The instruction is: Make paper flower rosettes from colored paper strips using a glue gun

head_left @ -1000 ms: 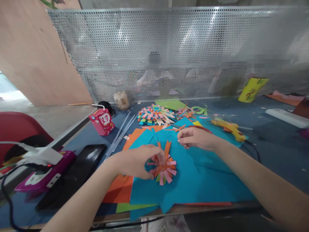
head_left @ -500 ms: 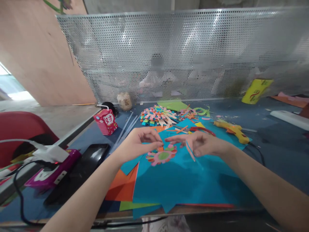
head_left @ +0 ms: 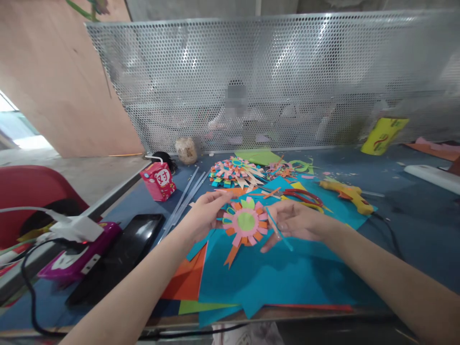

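A round paper flower with a green centre, a pink ring and orange, pink and green strip petals is held up facing me above blue paper sheets. My left hand grips its left edge with the fingers behind it. My right hand is at the flower's right edge, fingers curled, with a thin blue paper strip pinched between them.
A finished multicoloured paper flower and paper scraps lie farther back. Red scissors and a yellow glue gun sit at the right. A red drink carton, glue sticks, a black phone and a magenta device are at the left. A perforated metal screen closes the back.
The flower was turned over from lying back-up on the blue paper and raised until its green and pink face points at me. My right hand picked up a blue strip.
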Available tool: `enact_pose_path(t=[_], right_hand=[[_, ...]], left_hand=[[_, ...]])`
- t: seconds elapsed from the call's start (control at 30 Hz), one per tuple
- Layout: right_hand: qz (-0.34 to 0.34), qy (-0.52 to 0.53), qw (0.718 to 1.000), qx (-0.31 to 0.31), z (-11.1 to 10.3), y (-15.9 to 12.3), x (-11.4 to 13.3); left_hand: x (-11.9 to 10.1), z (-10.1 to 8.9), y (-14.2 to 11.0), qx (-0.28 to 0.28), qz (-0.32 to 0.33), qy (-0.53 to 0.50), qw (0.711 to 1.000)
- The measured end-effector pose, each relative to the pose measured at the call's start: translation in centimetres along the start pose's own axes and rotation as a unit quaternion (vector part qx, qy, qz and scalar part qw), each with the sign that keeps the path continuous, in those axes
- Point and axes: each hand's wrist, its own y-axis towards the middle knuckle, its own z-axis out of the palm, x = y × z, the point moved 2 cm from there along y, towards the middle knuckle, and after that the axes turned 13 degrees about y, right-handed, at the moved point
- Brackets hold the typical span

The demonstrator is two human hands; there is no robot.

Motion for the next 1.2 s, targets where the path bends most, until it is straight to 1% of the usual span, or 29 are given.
enact_pose_path(t=[0.03,0.1,0.17,0.2,0.27,0.33,0.4,0.47,0.57,0.63,0.67,0.73,0.8,0.9,0.97,1.03,1.1,1.2], right_hand=[[-0.002,0.006,1.0,-0.004,-0.1,0.0,0.0],[-0.016,0.015,1.0,-0.003,-0.3,0.0,0.1],[-0.036,0.02,0.999,0.001,-0.5,0.0,0.3],[-0.045,0.022,0.999,0.003,-0.5,0.0,0.4],[-0.053,0.021,0.998,0.009,-0.6,-0.1,0.6],[-0.053,0.011,0.999,0.001,-0.8,-0.2,0.8],[-0.054,-0.004,0.998,-0.024,-0.9,-0.5,1.1],[-0.066,-0.027,0.995,-0.067,-1.1,-0.7,1.6],[-0.125,-0.053,0.984,-0.115,-1.3,-0.8,2.4],[-0.174,-0.049,0.974,-0.136,-1.4,-0.8,2.9],[-0.187,-0.043,0.971,-0.143,-1.4,-0.8,3.0],[-0.176,-0.039,0.972,-0.152,-1.3,-0.6,2.9],[-0.135,-0.053,0.978,-0.152,-1.1,-0.5,2.5],[-0.094,-0.129,0.975,-0.155,-0.5,-0.4,2.0],[-0.086,-0.186,0.964,-0.168,-0.2,-0.2,1.8],[-0.082,-0.214,0.955,-0.187,0.0,-0.1,1.8],[-0.083,-0.217,0.951,-0.203,-0.1,0.0,1.8],[-0.082,-0.21,0.951,-0.21,-0.5,0.0,1.7]], left_hand=[[0.0,0.0,-0.1,0.006,-0.002,-0.007,1.0],[-0.1,-0.1,-0.3,0.039,-0.002,-0.016,0.999],[-0.2,0.0,-0.6,0.072,0.011,-0.006,0.997],[-0.2,0.1,-0.7,0.078,0.022,0.005,0.997],[-0.1,0.1,-0.7,0.065,0.054,0.032,0.996],[0.0,0.2,-0.6,0.039,0.08,0.057,0.994],[0.0,0.2,-0.5,0.015,0.096,0.067,0.993],[0.0,0.3,-0.4,0.011,0.111,0.06,0.992],[-0.1,0.7,-0.4,0.038,0.124,0.039,0.991],[-0.1,1.0,-0.6,0.059,0.126,0.031,0.99],[-0.1,1.1,-0.7,0.067,0.131,0.032,0.989],[-0.2,1.3,-0.9,0.072,0.148,0.04,0.986],[-0.2,1.3,-1.1,0.063,0.167,0.052,0.983],[-0.1,1.2,-1.1,0.034,0.184,0.066,0.98],[-0.2,1.1,-1.0,0.019,0.188,0.071,0.98],[-0.4,1.1,-1.0,0.016,0.183,0.071,0.98],[-0.6,1.3,-1.1,0.023,0.173,0.065,0.982],[-0.8,1.4,-1.1,0.029,0.157,0.044,0.986]])
